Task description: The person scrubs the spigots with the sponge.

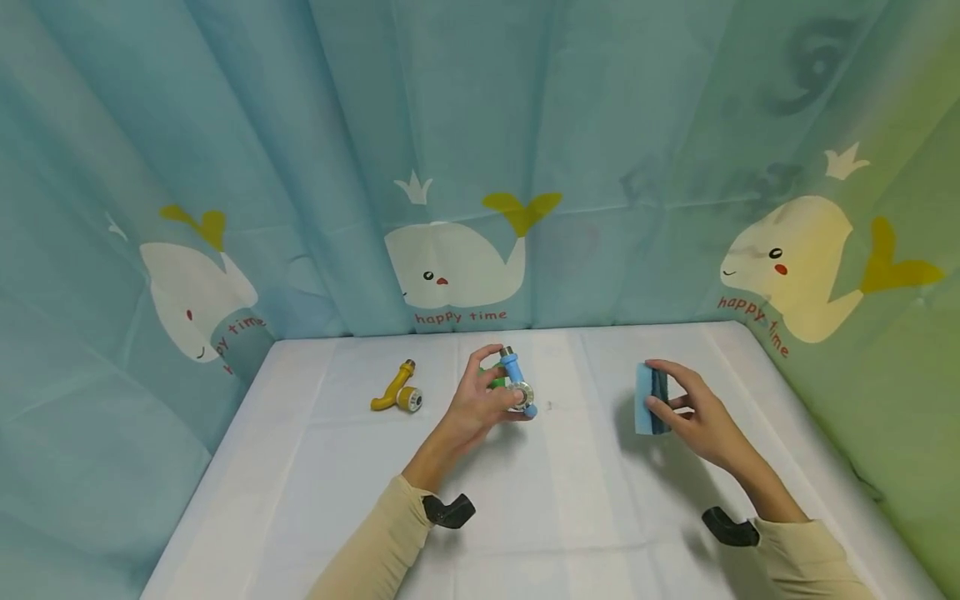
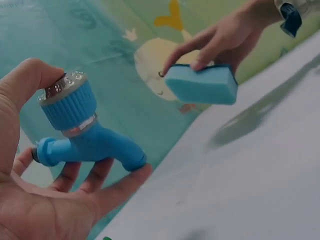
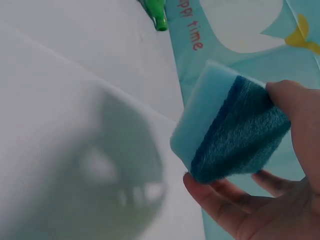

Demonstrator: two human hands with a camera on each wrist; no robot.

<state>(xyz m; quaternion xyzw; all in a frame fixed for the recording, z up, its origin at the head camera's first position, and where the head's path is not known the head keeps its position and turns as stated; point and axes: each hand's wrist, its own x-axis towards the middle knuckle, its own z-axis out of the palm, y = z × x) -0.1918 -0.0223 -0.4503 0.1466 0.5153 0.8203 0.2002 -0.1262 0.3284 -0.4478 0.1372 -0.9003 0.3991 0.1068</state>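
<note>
fingers [image 2: 115,187] of the left hand [image 1: 480,408] curl round a blue tap [image 2: 85,135]; the right hand [image 1: 701,417] pinches a sponge [image 1: 649,398]. both are lifted, apart, so wiping looks about to begin. next the sponge must meet the tap.

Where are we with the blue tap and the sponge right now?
Done: left hand has the blue tap lifted; right hand holds the sponge above the table. In hand: both apart, no contact. Left: sponge hasn't touched it; yellow tap lies untouched.

Yellow faucet [image 1: 396,393] lies toward the table's [image 1: 570,508] far-left corner — green faucet [image 3: 156,11] near the far edge, whale curtain [image 1: 450,167] behind.
</note>
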